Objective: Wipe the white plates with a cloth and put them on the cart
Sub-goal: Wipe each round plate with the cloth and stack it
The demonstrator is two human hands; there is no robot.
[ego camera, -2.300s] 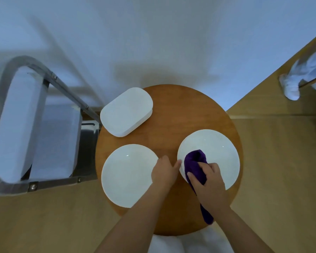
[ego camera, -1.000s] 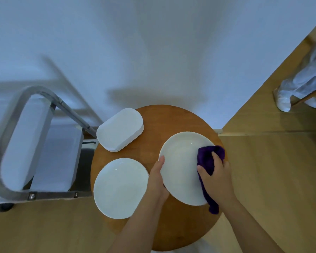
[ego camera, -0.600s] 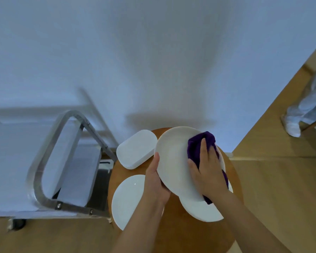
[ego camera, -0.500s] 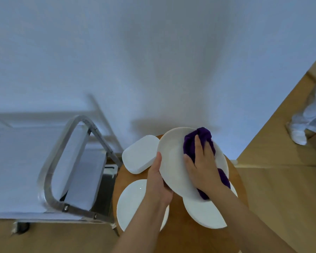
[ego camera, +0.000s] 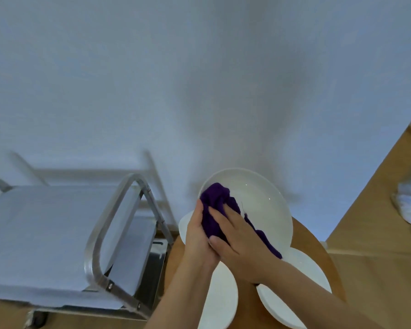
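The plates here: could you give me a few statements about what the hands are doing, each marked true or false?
1. The right hand presses a purple cloth on the lifted plate. True.
2. The left hand rests on the cart. False: it holds the lifted plate's edge.
3. Two more plates lie on the round table. True.
4. The cloth is yellow. False: purple.
5. A plate sits on the cart. False: none visible there.

Dining/service rm: steel cart [ego camera: 119, 233], round wood table [ego camera: 318, 248], plates.
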